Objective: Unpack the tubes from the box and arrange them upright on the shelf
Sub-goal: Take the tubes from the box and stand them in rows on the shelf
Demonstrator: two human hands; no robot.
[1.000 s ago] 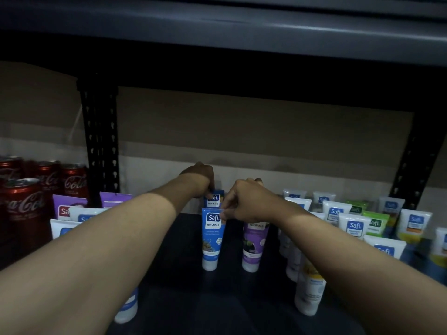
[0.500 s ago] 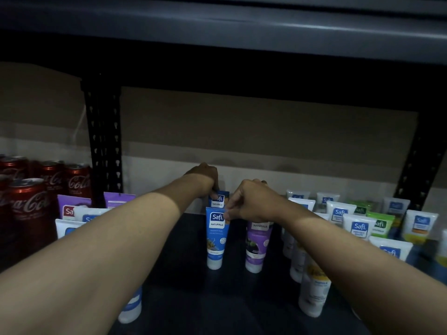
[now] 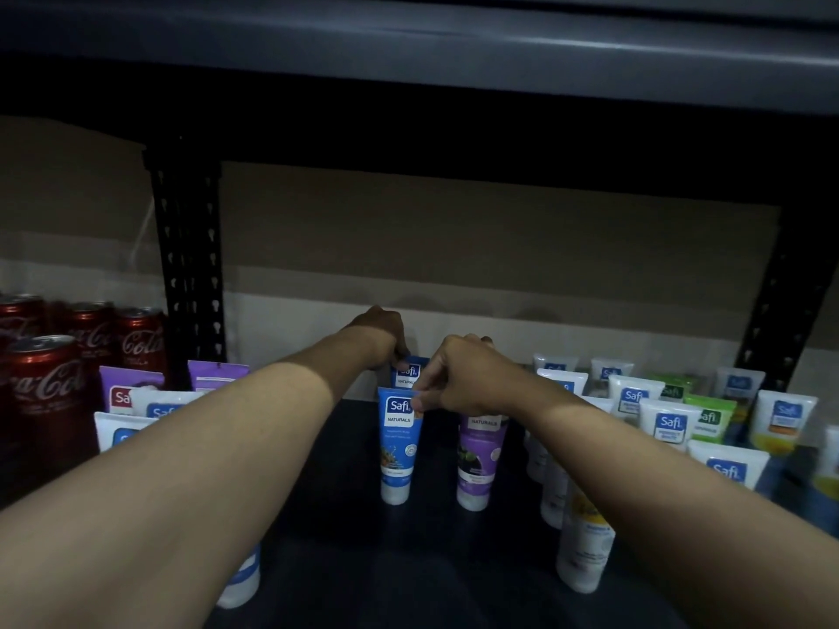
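Note:
Both my arms reach deep into a dark shelf [image 3: 345, 560]. My left hand [image 3: 379, 331] pinches the top of a rear blue tube [image 3: 411, 370] standing at the back. My right hand [image 3: 463, 374] is closed, its fingertips on the top edge of the front blue Safi tube [image 3: 398, 442], which stands upright on its white cap. A purple tube [image 3: 479, 460] stands upright just right of it, its top hidden under my right hand. White, green and purple tubes stand upright on both sides. No box is in view.
Red cola cans [image 3: 43, 379] fill the far left beyond a black perforated post [image 3: 190, 265]. White and purple tubes [image 3: 131, 392] stand left of my arm; white and green tubes [image 3: 672, 419] crowd the right. Another post [image 3: 772, 320] stands at right; the shelf above [image 3: 408, 43] hangs low.
Both hands stay on the tube tops with hardly any movement; the view has drifted slightly.

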